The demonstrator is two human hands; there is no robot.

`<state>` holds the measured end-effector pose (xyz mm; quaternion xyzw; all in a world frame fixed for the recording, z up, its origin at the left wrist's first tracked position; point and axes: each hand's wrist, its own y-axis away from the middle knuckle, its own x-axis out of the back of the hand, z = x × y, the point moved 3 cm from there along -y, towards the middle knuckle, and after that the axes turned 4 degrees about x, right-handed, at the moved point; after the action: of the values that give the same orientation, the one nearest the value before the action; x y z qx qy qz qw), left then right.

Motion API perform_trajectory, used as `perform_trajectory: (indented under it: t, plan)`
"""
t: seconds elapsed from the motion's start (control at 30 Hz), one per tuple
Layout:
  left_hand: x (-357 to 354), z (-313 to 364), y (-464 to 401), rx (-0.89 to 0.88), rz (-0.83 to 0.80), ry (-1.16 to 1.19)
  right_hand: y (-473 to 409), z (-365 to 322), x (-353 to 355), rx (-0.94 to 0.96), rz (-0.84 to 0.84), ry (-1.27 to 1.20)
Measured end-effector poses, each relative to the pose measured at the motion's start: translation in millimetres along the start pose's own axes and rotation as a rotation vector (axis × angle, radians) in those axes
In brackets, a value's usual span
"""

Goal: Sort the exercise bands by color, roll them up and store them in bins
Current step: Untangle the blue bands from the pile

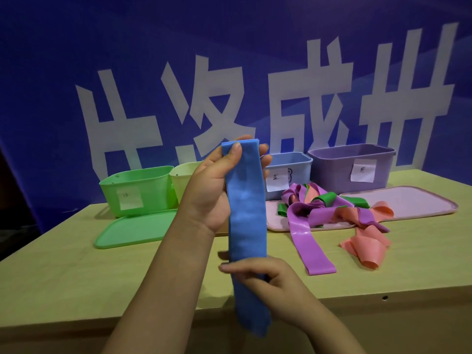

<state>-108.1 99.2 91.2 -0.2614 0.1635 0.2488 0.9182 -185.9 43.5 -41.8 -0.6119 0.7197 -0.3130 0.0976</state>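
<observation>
Left hand (217,180) pinches the blue band (246,213) top; right hand (265,279) apparently grips it lower. Keep edges aligned; roll tightly.

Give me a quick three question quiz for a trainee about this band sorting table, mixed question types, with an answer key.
1. True or false: the blue band is already rolled up.
2. Which hand pinches the band's top end? A) left hand B) right hand
3. Fill in: the loose pile of bands lies in front of the blue bin and the ____ bin.

Key: 1 false, it hangs flat and unrolled between both hands. 2 A; the right hand grips it lower down. 3 purple.
</observation>
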Motion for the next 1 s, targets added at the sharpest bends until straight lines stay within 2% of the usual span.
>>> perform_trajectory:
  t: [0.23,0.4,0.6,0.73,0.83,1.0]
  plan:
    - [10,-1,-39,0.051,0.129,-0.105,-1,5,8,-0.052,0.053,0.123]
    - [33,-10,-74,0.124,0.266,-0.13,4,10,15,-0.162,0.057,0.213]
    - [49,-29,-107,0.156,0.318,-0.216,8,23,19,-0.262,0.098,0.238]
    - [59,-49,-127,0.197,0.361,-0.266,6,26,24,-0.3,0.14,0.332]
    - [66,-62,-142,0.255,0.374,-0.321,3,34,33,-0.307,0.105,0.421]
    - [73,-76,-168,0.392,0.386,-0.541,-2,50,54,-0.42,0.1,0.497]
